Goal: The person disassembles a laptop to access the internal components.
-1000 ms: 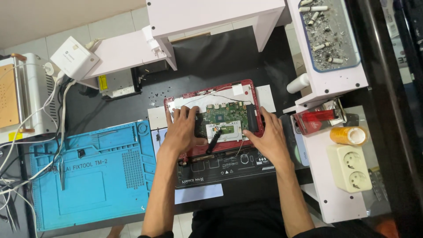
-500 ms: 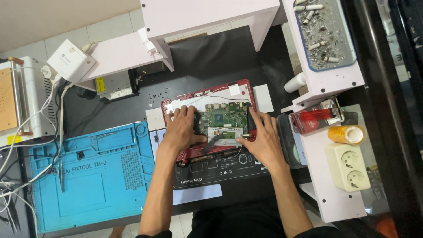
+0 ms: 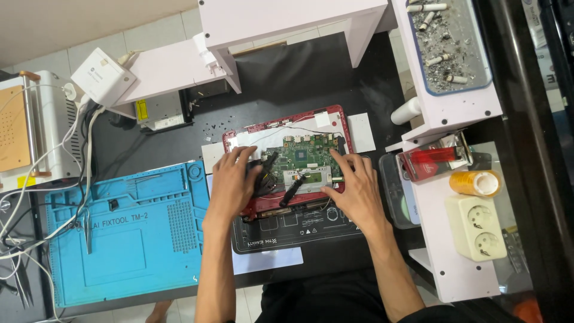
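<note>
While opened, laptop [image 3: 302, 157] under both hands.

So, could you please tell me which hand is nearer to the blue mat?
Left. The left hand lies just beside the blue mat; the right hand is farther across the laptop.

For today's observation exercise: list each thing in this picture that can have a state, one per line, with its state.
Red laptop: opened up, green circuit board exposed.
Left hand: resting flat on the laptop's left side.
Right hand: fingers spread, pressing on the laptop's right side.
Blue work mat: lying flat, tweezers on it.
Ash tray: holding ash and cigarette butts.
White wall socket: nothing plugged in.
</note>
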